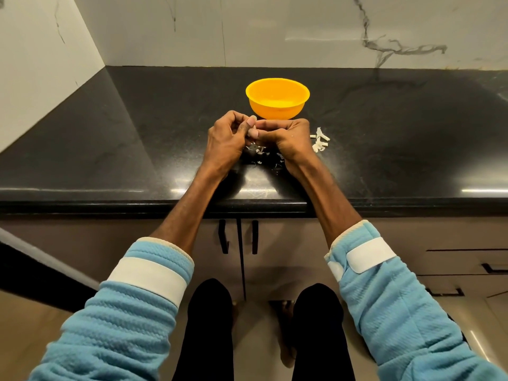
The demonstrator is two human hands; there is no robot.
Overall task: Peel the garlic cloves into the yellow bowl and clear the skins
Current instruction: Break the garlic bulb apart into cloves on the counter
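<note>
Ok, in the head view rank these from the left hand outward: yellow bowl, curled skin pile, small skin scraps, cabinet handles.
1. small skin scraps, on the counter just right of the left hand.
2. yellow bowl, just beyond, to the right.
3. curled skin pile, past the right hand.
4. cabinet handles, below the counter edge.

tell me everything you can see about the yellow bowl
The yellow bowl is round, smooth and orange-yellow, plastic by its look, with a thin rim and walls tapering to a narrow base. It stands upright and open on the black countertop. Its inside looks paler at the bottom; no contents can be made out. The left hand and right hand, pinching a garlic clove, sit just in front of its base; contact cannot be told.
</note>
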